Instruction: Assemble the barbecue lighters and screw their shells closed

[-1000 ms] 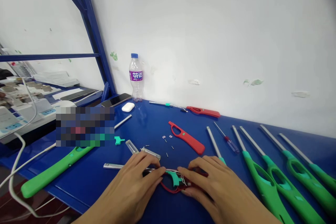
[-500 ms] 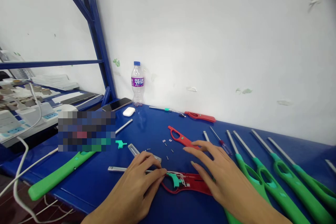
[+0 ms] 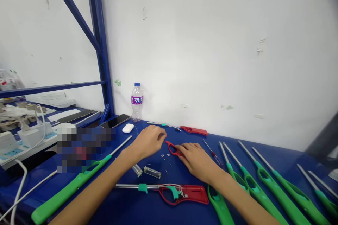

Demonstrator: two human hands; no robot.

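Note:
My right hand point(image 3: 194, 160) lies over a loose red lighter half-shell point(image 3: 173, 148), its fingers around the handle part. Short of the shell's narrow tip hovers my left hand point(image 3: 150, 141), fingers loosely curled with a gap at the thumb; I see nothing in it. Nearer me rests an opened stick lighter: a red half-shell point(image 3: 196, 194) with a teal trigger point(image 3: 174, 192), white wires and a metal tube point(image 3: 126, 186) bearing a teal collar point(image 3: 143, 188). Clear fuel tanks point(image 3: 152, 172) and small screws point(image 3: 170, 165) lie between it and my hands.
Several green stick lighters point(image 3: 253, 182) lie at right, beside a screwdriver point(image 3: 213, 153). Another green lighter point(image 3: 66, 190) is at left. Along the wall stand or lie a bottle point(image 3: 137, 103), phone point(image 3: 116, 121), white case point(image 3: 128, 128) and red lighter parts point(image 3: 194, 130).
Both hands have left the opened lighter, which now lies uncovered. My right hand has come down on the loose red half-shell; my left hand has moved forward towards its tip. The view has tilted up.

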